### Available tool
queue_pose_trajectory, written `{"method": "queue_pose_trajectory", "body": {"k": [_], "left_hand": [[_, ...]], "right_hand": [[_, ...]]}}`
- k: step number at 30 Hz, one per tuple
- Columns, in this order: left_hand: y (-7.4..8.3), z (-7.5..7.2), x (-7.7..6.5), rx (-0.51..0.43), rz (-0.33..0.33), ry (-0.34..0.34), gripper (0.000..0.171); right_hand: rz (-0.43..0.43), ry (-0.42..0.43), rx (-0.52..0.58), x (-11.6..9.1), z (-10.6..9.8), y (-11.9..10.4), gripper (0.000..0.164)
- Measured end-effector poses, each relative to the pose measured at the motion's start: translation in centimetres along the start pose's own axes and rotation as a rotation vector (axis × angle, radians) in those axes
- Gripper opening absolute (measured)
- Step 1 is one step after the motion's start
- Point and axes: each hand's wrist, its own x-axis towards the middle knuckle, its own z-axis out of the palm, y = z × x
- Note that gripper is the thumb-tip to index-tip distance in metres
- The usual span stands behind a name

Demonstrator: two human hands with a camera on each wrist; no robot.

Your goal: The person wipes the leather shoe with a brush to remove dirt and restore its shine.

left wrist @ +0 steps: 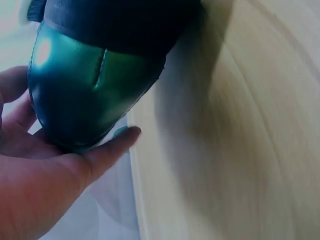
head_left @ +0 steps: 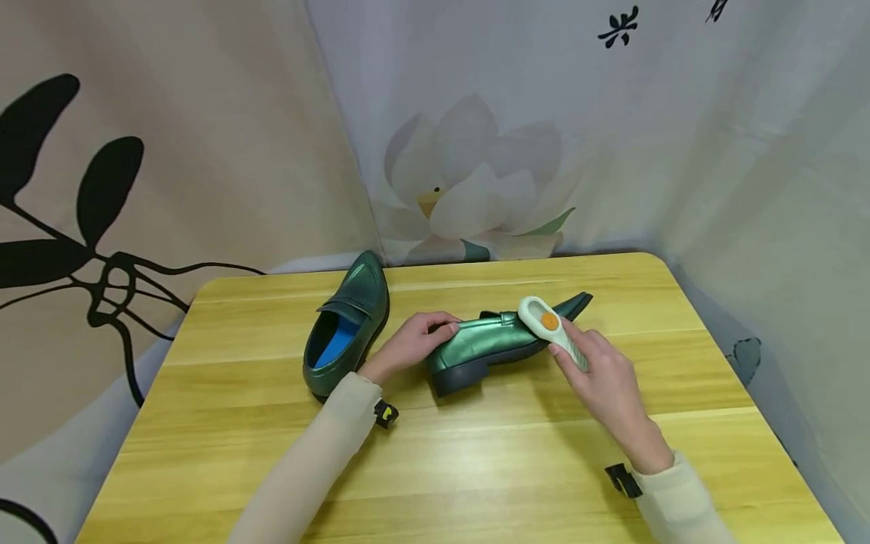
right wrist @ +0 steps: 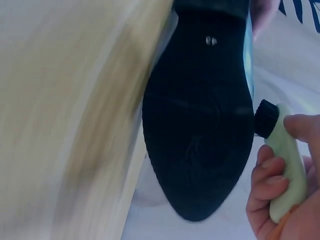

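Note:
My left hand (head_left: 416,341) grips a metallic green loafer (head_left: 476,344) at its heel end. The shoe is tilted, with its toe raised to the right. In the left wrist view, thumb and fingers sit around the green heel counter (left wrist: 90,95). My right hand (head_left: 606,378) holds a pale green shoe brush (head_left: 557,332) with an orange button, its head against the shoe's upper near the toe. Dark bristles (right wrist: 266,118) meet the upper's edge in the right wrist view, beside the black sole (right wrist: 200,120). The shoe's opening is mostly hidden in the head view.
A matching green loafer (head_left: 360,295) with a blue insole stands upright to the left, beside my left forearm. Both shoes are over a yellow wooden table (head_left: 469,476). A patterned curtain (head_left: 476,113) hangs behind the table's back edge.

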Motion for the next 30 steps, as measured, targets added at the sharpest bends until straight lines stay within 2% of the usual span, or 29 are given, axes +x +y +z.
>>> {"method": "queue_pose_trajectory", "body": {"k": [4, 11, 15, 21, 26, 30], "left_hand": [[0.0, 0.1, -0.1, -0.032, -0.003, 0.000, 0.032], [-0.1, 0.3, -0.3, -0.038, 0.034, -0.004, 0.034], [-0.1, 0.3, -0.3, -0.060, 0.057, -0.014, 0.035], [-0.4, 0.4, -0.2, -0.093, 0.038, -0.002, 0.036], [-0.5, 0.5, -0.2, -0.130, 0.021, 0.035, 0.034], [-0.6, 0.5, -0.3, -0.147, 0.029, 0.054, 0.033]], "right_hand": [[-0.099, -0.031, 0.002, -0.2, 1.1, -1.1, 0.050], [-0.274, -0.161, -0.006, -0.8, 3.3, -3.9, 0.050], [-0.354, -0.221, -0.029, -1.1, 3.9, -4.7, 0.053], [-0.304, -0.228, -0.084, -0.9, 2.9, -3.1, 0.052], [-0.262, -0.174, -0.142, -0.8, 1.4, -1.0, 0.050], [-0.276, -0.142, -0.147, -0.6, 1.3, -0.8, 0.052]]}}
